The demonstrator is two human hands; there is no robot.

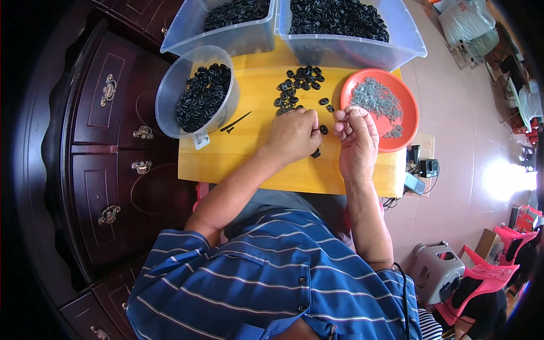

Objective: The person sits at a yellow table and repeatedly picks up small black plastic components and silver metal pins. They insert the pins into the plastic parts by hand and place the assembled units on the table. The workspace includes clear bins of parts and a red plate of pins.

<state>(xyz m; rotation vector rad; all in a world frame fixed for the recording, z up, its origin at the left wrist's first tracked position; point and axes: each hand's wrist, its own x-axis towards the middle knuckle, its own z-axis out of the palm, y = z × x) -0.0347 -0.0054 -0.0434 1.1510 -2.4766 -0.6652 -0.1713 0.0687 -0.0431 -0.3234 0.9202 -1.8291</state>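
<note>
My left hand (293,133) is closed, knuckles up, over the middle of the yellow table; whatever its fingers hold is hidden. Just to its right, my right hand (358,136) has thumb and fingers pinched together at the near left rim of a red-orange plate (412,102). Anything in that pinch is too small to make out. Small silvery metal pieces (377,97) are heaped on the plate. Beyond my left hand lies a loose group of black oval parts with holes (306,78). A single black part (323,129) sits between my hands, and another dark part (316,153) shows beneath the left one.
A clear round tub (165,96) of black parts stands at the table's left, near thin black strips (235,122). Two clear bins (226,39) (351,45) with black parts line the far edge. Dark wooden drawers (93,164) flank the left; a grey stool (433,269) stands at right.
</note>
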